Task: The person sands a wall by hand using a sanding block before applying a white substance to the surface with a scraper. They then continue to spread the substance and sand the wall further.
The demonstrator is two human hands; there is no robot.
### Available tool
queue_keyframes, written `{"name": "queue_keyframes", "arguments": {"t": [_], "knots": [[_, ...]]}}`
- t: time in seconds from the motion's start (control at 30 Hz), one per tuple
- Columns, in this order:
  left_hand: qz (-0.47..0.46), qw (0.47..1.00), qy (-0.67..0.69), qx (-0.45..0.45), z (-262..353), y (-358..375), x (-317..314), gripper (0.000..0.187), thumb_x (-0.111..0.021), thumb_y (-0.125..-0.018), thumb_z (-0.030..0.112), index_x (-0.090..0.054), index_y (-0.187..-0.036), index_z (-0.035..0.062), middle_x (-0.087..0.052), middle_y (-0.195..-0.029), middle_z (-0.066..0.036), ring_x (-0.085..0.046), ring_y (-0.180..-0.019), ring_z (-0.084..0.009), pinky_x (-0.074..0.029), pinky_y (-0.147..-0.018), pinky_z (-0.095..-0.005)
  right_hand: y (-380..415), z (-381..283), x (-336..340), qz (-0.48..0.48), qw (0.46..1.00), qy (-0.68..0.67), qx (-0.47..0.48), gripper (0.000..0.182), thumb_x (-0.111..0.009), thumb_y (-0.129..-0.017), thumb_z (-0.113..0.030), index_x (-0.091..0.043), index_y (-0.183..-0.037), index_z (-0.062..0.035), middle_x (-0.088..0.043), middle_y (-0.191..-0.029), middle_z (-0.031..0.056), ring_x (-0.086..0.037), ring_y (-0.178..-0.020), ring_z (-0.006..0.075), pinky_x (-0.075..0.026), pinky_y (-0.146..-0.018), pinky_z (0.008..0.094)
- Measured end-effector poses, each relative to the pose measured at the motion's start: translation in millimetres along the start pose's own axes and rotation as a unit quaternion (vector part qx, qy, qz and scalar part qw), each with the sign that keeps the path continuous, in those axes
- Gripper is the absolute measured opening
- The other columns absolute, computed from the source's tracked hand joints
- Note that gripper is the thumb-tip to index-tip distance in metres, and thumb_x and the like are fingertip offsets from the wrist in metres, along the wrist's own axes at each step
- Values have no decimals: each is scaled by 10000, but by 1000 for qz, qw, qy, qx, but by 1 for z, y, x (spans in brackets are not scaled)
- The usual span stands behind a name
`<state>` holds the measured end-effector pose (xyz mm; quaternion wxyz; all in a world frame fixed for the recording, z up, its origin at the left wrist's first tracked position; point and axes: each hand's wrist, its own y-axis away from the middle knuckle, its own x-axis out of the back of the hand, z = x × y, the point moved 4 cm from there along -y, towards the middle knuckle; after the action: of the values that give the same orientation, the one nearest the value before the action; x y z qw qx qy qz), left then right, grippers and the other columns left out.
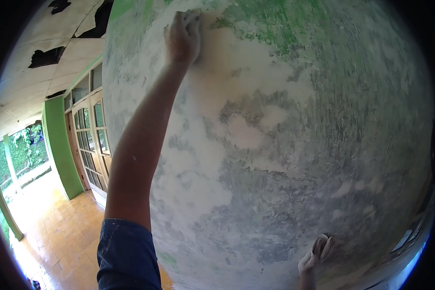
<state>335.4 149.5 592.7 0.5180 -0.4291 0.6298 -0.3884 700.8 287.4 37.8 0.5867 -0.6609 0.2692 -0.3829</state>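
My left hand (182, 37) is raised high against the wall (275, 159), its arm stretched up in a dark blue sleeve (128, 251). The fingers are bent and pressed to the surface; whatever lies under them is hidden. Pale dust coats this hand. Low on the right, my right hand (314, 255) is closed against the same wall, also whitened with dust. Between its thumb and fingers shows a small rounded, greyish-brown shape that I cannot make out. The wall is patchy, with white smooth areas, grey rough plaster and remains of green paint near the top.
To the left are a glazed wooden door (89, 140), a green pillar (63, 147) and a shiny yellow-orange tiled floor (65, 241). Overhead, the ceiling (24, 29) has dark broken holes. Greenery (21, 154) stands beyond the porch.
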Motion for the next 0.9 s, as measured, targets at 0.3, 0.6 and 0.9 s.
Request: {"name": "queue_keyframes", "arguments": {"t": [0.3,0.6,0.9], "knots": [[-90,995,-33,-40,-26,-9,1,388,-505,-918,291,-543,-1254,99,-480,-1323,-193,-380,-1289,-354,-355,-1041,-396,8,5,-4,-12,1000,11,-13,473,-271,-972,-295,-508,-1259,-4,-336,-1389,288,-290,-1292,500,-247,-1021,647],[-181,969,51,-159,-60,-21,1,379,-442,-917,104,-518,-1287,139,-367,-1446,-74,-358,-1327,-246,-387,-1050,-341,6,5,-3,16,999,-27,-15,477,-266,-980,-309,-529,-1230,0,-349,-1382,284,-311,-1280,498,-245,-1022,649],[-205,928,-62,-306,34,38,4,434,-435,-910,52,-502,-1314,193,-362,-1447,-72,-325,-1334,-320,-383,-1043,-436,5,3,0,-3,1000,-13,-14,466,-274,-986,-291,-482,-1300,-15,-312,-1407,283,-270,-1302,499,-210,-1042,637]]}}
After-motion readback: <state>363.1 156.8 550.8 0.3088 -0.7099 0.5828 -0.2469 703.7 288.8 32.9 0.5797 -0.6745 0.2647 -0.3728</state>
